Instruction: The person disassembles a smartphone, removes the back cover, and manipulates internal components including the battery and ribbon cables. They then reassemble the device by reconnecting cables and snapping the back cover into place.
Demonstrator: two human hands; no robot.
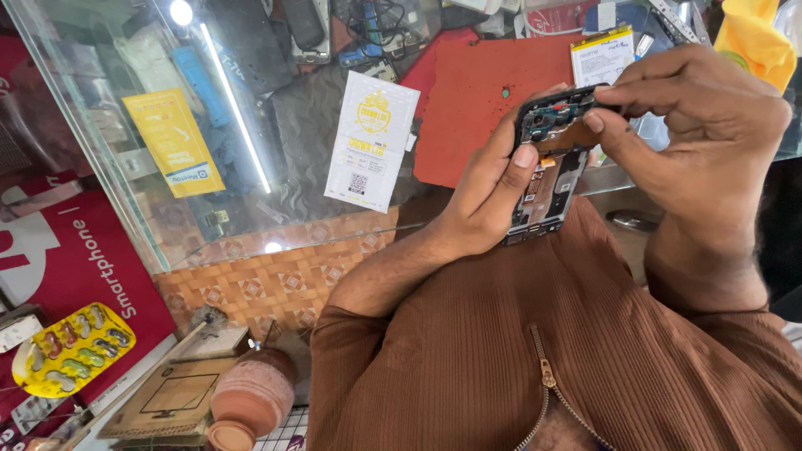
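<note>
Mobile phone repair shop, glass display counter (125,179) holding phone parts and packaged accessories, white accessory packet (371,140) on the glass, red work mat (476,100), spare phone battery (601,57), red smartphone advertising banner (79,267), opened phone (547,163) with exposed circuit board.

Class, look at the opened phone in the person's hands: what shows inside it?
Inside the opened phone, a dark circuit board and small parts show. The left hand and right hand cover its edges and top corner.

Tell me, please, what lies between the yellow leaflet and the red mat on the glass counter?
In the head view, a white leaflet lies between the yellow leaflet and the red mat, on the glass counter.
</note>
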